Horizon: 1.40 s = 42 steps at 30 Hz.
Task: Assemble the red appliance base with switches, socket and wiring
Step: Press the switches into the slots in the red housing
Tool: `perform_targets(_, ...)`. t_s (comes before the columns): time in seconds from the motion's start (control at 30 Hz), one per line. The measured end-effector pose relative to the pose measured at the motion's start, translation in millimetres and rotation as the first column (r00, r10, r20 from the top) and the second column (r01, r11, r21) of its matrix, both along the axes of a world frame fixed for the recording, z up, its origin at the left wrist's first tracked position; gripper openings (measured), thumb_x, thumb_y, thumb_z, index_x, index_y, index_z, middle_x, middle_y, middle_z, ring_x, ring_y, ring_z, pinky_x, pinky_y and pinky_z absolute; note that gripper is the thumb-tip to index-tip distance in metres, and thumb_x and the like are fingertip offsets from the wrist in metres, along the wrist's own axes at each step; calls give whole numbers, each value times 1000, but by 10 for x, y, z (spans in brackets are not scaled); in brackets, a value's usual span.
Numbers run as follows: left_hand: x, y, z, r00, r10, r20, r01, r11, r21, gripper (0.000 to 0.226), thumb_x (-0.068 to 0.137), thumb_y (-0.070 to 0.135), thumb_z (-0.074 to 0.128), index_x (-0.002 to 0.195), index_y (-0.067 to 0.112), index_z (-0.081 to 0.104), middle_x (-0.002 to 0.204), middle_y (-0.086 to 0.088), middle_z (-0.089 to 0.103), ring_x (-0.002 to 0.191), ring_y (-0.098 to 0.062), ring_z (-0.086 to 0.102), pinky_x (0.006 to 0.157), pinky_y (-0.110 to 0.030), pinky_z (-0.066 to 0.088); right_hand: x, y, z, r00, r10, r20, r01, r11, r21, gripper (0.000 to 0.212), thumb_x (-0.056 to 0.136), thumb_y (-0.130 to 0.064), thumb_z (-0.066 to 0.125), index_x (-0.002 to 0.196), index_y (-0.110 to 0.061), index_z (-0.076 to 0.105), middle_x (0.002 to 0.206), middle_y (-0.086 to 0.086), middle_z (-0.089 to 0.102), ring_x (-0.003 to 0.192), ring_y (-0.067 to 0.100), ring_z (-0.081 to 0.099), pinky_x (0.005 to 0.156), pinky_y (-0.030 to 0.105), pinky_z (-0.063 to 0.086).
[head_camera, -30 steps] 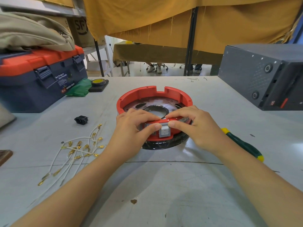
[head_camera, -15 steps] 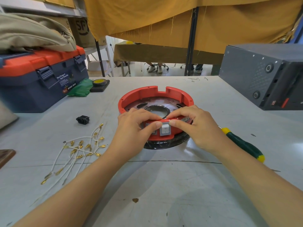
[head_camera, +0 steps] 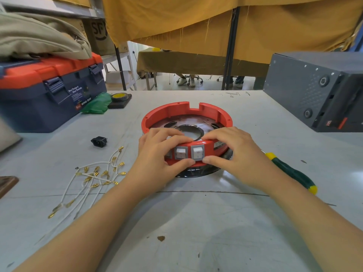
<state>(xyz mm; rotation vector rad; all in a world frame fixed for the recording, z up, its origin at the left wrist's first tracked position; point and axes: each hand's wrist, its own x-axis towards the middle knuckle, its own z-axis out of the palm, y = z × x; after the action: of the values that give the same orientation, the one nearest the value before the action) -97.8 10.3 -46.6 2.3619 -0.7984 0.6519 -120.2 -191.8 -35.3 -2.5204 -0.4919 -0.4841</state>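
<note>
Workshop: toolbox [head_camera: 49, 91] at left, worktable [head_camera: 196, 222] with screwdriver [head_camera: 292, 173] lower right, loose wires [head_camera: 88, 179], metal shelving [head_camera: 117, 61] upper left.

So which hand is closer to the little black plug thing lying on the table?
Left. The left hand grips the red base just right of the black socket, not touching it. The right hand grips the base's other side, farther away.

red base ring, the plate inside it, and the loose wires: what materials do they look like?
Red base ring: looks like moulded plastic, matte, with a uniform colour, a cut notch and small holes.
Inner plate: probably sheet metal, dark and glossy, with punched holes and reflections.
Wires: white insulation, type unclear; the brass-coloured terminals look like crimped metal.
</note>
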Motion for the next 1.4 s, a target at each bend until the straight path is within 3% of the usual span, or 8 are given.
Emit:
perform_targets(0.27,6,-54,2,1000,28,9,-28,1000,2,37,72,43,67,106,28,65,97,13,60,99,-9,45,93,-22,17,40,50,-29,996,-51,79,51,999,0,32,82,-34,69,112,-27,61,112,-13,59,114,9,44,101,25,19)
perform_targets(0.53,-22,-74,17,998,63,-5,-63,998,20,29,77,31,74,105,26,64,95,13,59,97,-11,46,95,-28,21,44,61,-38,992,-70,109,70,998,-3,27,83,-33,69,108,-29,62,107,-17,58,112,6,44,96,19,16)
perform_targets(0.8,-70,-65,53,997,35,-68,-40,997,-59,30,81,47,51,101,30,67,92,21,56,99,-3,46,101,-27,22,7,4,-26,997,-4,72,-1,997,74,18,86,-38,63,103,-30,65,102,-18,60,106,2,45,105,29,20)
perform_targets(1.0,-78,-90,68,995,63,-75,-68,996,-62,30,81,47,49,98,30,69,91,15,63,98,-6,48,100,-30,25,26,30,-25,998,-31,55,26,996,89,14,90,-36,58,100,-30,66,101,-18,61,106,2,46,103,27,19)
perform_targets(1.13,-87,-90,83,997,53,-58,-57,996,-73,29,83,44,49,98,30,70,91,14,66,95,-4,50,97,-28,27,13,44,-2,999,-14,34,9,992,124,12,89,-30,62,97,-24,68,96,-16,62,97,-2,47,105,33,26)
perform_targets(1.27,-115,-54,110,998,25,-56,-34,985,-168,32,85,40,50,109,27,67,104,18,63,102,-1,52,96,-24,34,-48,18,23,1000,-18,-8,20,973,232,10,86,-32,61,80,-26,66,83,-21,59,92,-1,49,90,23,38)
perform_targets(1.4,-49,16,173,993,87,-77,-103,964,-243,24,91,30,57,110,22,67,117,15,58,114,-1,46,96,-6,28,-76,-32,49,997,-78,22,66,938,340,34,89,-32,60,56,-25,58,60,-11,60,66,6,52,63,11,36)
